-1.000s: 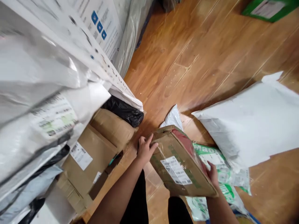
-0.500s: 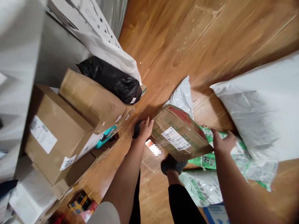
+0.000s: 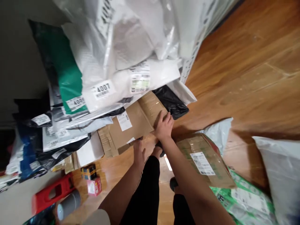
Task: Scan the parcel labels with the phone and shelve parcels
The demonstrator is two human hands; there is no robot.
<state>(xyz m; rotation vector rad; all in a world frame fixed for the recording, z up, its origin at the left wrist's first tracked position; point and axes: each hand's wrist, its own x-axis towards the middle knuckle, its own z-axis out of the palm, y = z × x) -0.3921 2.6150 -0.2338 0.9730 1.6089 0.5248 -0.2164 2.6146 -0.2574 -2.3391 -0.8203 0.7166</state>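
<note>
My right hand (image 3: 164, 125) lies with spread fingers against the end of a brown cardboard box (image 3: 152, 104) on the low shelf. Beside that box is a second cardboard box (image 3: 137, 120) with white labels. My left hand (image 3: 139, 152) reaches to the lower edge of the second box. Its fingertips are partly hidden there, so its grip does not show. A taped carton (image 3: 191, 145) with a white label rests on the floor right of my feet, apart from both hands.
White parcels (image 3: 122, 81) and a green parcel (image 3: 67, 68) overhang the boxes from above. A black bag (image 3: 174, 103) lies behind them. Green-and-white packages (image 3: 248, 195) and a large pale bag (image 3: 278, 168) are at right. A red plastic item (image 3: 52, 192) stands lower left.
Both hands have left the taped carton, which now rests on the floor, and have moved to the boxes on the shelf. The view has swung left, bringing the upper parcels into sight.
</note>
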